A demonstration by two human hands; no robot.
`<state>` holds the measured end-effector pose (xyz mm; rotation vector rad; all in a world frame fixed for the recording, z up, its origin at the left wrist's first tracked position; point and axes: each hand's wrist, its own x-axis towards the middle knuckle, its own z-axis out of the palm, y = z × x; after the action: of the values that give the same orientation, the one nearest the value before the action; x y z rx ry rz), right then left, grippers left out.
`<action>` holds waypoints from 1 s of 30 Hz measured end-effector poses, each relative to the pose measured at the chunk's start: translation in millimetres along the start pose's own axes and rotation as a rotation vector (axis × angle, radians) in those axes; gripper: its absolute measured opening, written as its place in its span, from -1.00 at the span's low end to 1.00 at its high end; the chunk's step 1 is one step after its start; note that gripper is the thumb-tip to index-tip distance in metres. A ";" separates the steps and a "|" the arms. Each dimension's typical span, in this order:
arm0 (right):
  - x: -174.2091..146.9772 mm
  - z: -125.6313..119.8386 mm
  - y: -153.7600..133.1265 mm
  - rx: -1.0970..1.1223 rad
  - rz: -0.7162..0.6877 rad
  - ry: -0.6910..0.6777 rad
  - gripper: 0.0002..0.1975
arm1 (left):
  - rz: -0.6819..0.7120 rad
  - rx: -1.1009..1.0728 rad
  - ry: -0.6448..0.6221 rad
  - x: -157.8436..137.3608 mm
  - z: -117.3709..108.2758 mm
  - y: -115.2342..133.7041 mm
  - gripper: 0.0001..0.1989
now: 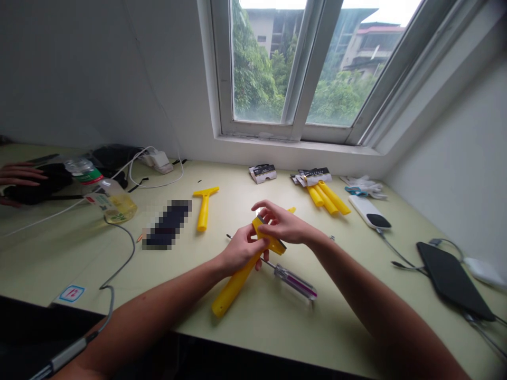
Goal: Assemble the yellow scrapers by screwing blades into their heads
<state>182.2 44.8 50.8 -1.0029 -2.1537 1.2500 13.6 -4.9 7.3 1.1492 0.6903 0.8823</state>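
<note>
My left hand (241, 250) is closed around the neck of a yellow scraper (236, 287), whose handle slants down toward the table's front edge. With fingers bent, my right hand (279, 222) grips the scraper's wide head, where a dark blade edge shows. Beneath the hands a screwdriver (295, 282) with a clear and purple handle lies on the table, its shaft partly hidden. Behind my right hand the tip of another yellow piece (292, 210) peeks out. To the left lies a second yellow scraper (203, 208).
Several yellow handles (333, 198) with card packaging lie at the back right, near white gloves (364, 186), a white power bank (370, 212) and a black phone (453, 277). At left stand a tilted bottle (109, 195) and cables; another person's hand (19, 174) rests beyond it.
</note>
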 end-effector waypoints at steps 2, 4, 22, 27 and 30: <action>1.5 -1.0 4.2 0.018 -0.031 0.002 -0.58 | -0.006 -0.001 0.002 0.3 0.0 1.9 -0.67; 2.9 -1.5 6.2 0.040 -0.049 -0.014 -0.60 | -0.003 -0.010 -0.003 0.4 0.3 4.1 -0.68; -95.1 -115.3 64.9 -0.773 0.474 0.069 -0.80 | -0.055 -0.175 0.199 9.5 -11.7 6.7 -0.73; -128.6 -108.4 80.8 -0.730 0.484 0.076 -0.76 | -0.063 -0.171 0.193 9.1 -9.3 6.1 -0.73; -130.9 -106.4 88.7 -0.708 0.424 0.129 -0.73 | -0.068 -0.179 0.187 9.6 -8.9 5.3 -0.71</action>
<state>370.1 30.0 21.9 -1.8410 -2.3966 0.5203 9.7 8.4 9.6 0.8866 0.7810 0.9814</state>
